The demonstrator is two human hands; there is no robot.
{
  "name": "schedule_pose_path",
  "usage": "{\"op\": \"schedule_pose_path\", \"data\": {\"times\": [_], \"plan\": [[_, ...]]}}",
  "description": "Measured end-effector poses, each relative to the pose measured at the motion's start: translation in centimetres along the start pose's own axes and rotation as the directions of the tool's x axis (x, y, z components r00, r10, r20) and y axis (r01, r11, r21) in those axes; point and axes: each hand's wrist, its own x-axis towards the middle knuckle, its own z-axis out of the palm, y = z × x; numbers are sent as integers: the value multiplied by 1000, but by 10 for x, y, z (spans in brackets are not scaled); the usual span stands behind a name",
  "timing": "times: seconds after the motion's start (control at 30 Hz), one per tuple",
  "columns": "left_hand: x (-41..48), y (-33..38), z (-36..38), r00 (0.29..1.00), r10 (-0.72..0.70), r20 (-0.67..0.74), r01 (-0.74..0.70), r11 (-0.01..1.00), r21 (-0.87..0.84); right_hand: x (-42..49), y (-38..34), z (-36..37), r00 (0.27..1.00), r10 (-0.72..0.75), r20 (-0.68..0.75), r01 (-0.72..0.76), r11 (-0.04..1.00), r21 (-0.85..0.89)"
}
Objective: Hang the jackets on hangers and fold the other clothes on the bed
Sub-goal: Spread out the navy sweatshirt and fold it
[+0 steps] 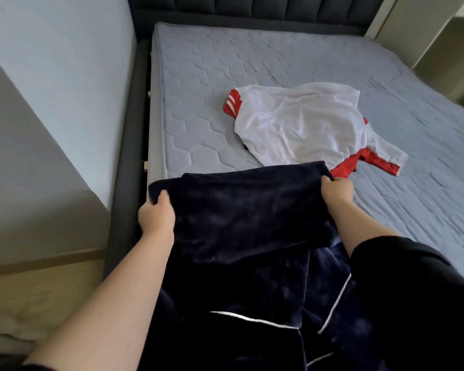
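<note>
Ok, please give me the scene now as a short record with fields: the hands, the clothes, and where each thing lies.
left hand: grips the left edge of the navy garment
right hand: grips its right edge
navy garment: white piping, held spread between both hands
white shirt: red trim, crumpled, unfolded, lying on the mattress beyond the garment
hangers: none in view

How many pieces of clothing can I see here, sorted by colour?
Navy with white piping: 1, the navy garment, gripped by left hand and right hand.
White with red trim: 1, the white shirt on the bed.
Total: 2; the red fabric under it may be separate.
</note>
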Motion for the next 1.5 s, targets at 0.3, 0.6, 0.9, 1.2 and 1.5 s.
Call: {"op": "schedule_pose_path", "data": {"times": [0.3, 0.6, 0.9, 1.2, 1.5], "plan": [[-15, 20, 8, 443, 893, 83, -836, 377, 399, -47, -13, 19, 838, -522, -160, 474, 841, -260], [-4, -49, 28, 541, 433, 721, -727, -190, 660, -66, 12, 57, 615, -651, 445, 778, 409, -477], [-1, -52, 14, 641, 495, 586, -622, -112, 775, -36, 42, 38, 868, -389, 309, 497, 690, -526], [2, -7, 28, 518, 483, 706, -738, -165, 654, -63, -37, 33, 665, -652, 364, 734, 662, -153], [43, 35, 28, 671, 113, 733, -726, -101, 680, -31, -107, 45, 505, -78, 860, 779, 470, -415]]}}
